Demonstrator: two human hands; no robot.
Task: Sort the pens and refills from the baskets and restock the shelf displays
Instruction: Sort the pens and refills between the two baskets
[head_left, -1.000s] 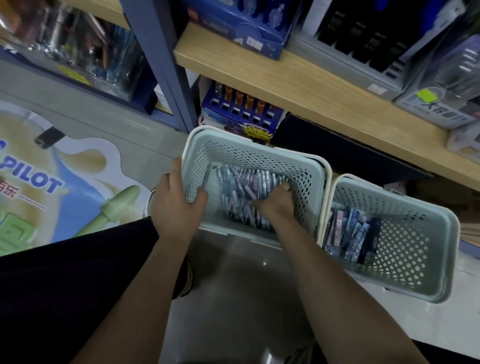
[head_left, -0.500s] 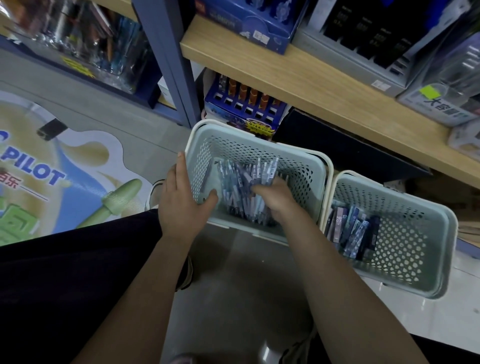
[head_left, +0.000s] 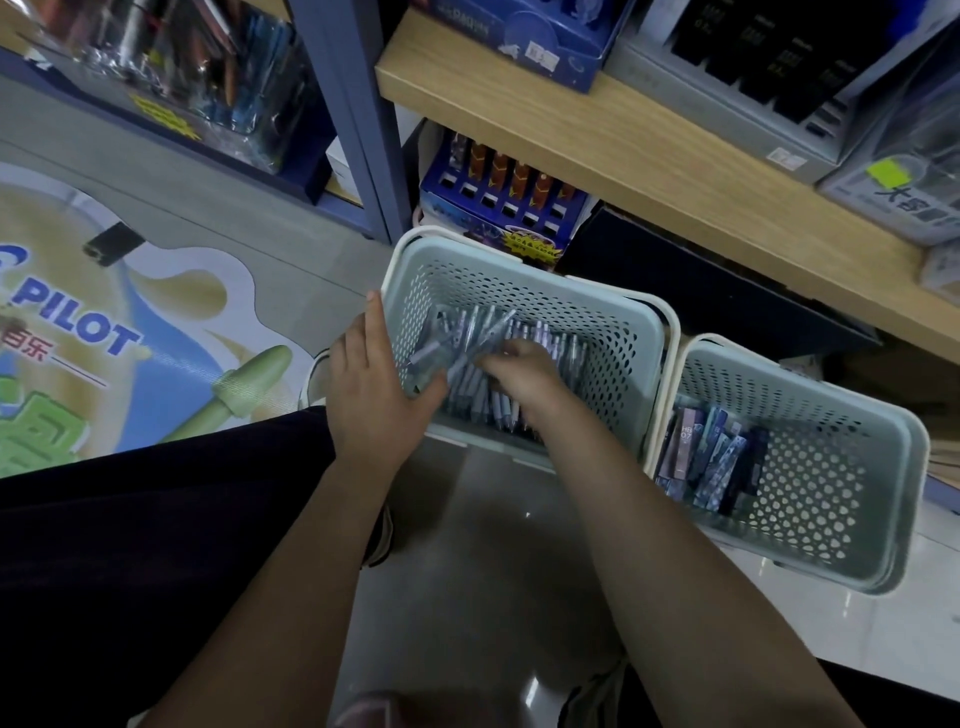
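Observation:
Two pale green perforated baskets stand on the floor under a wooden shelf (head_left: 649, 156). The left basket (head_left: 613, 332) holds a heap of grey-blue pens (head_left: 467, 332). My left hand (head_left: 374, 384) holds that basket's left wall, fingers outside and thumb inside. My right hand (head_left: 524, 369) reaches into the heap, its fingers curled round a bunch of pens that stick up toward the left. The right basket (head_left: 831, 499) holds several boxed refill packs (head_left: 711, 457) leaning at its left side.
A blue display box of orange-capped pens (head_left: 504, 197) sits behind the left basket. Above, the shelf carries a blue box (head_left: 524, 36) and grey display trays (head_left: 769, 73). A grey shelf post (head_left: 348, 114) rises left. A Pilot floor graphic (head_left: 78, 332) covers the floor at left.
My right hand has gathered pens and lifted them up and left in the basket. My left hand shifted on the basket's wall, its fingers now straighter along the outside.

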